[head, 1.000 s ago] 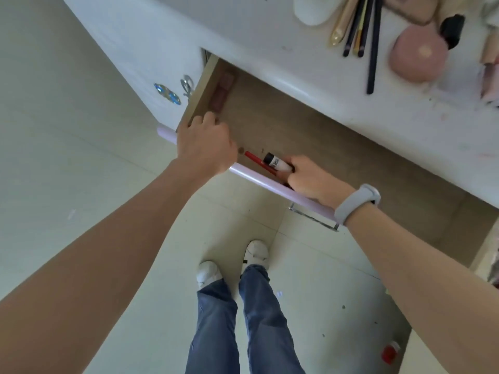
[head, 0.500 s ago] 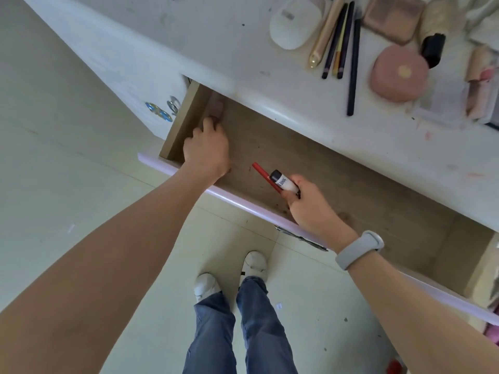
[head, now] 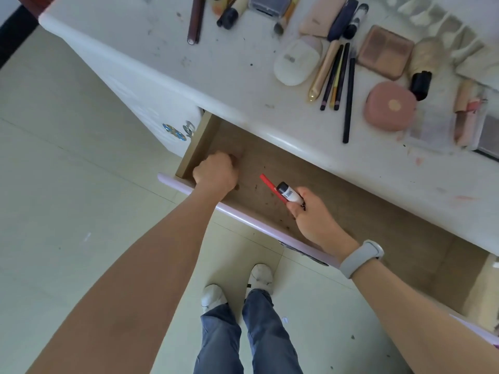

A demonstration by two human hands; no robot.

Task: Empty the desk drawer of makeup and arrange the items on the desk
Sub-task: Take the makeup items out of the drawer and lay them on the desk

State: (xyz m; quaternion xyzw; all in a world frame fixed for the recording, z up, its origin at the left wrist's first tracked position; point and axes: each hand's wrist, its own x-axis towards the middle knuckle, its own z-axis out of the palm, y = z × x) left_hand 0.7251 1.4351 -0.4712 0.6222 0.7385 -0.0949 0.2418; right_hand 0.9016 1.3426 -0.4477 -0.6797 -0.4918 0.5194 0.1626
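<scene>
Two things ride together in my right hand [head: 310, 214], a red pencil [head: 268, 186] and a small white tube with a black cap [head: 289, 193], both pinched at their near ends with the far ends poking up and left over the drawer [head: 351, 209]; I judge that the loose pairing is the main risk, since either one could slide out and drop back into the drawer or past its lilac front rail [head: 243, 220] onto the floor as I lift them toward the desk [head: 229, 76]. My left hand [head: 216, 174] is curled into a fist in the drawer's left corner; I cannot tell whether it grips anything, so a small item hidden there may slip unnoticed. The drawer floor is bare brown board with dark specks and crumbs; apart from what my hands cover, I see nothing else left in it. Farther off, the desk is already crowded on the right with a pink compact [head: 390, 106], a row of pencils and brushes [head: 337, 76] and a white oval case [head: 297, 62]; setting new pieces down carelessly could knock those askew.
</scene>
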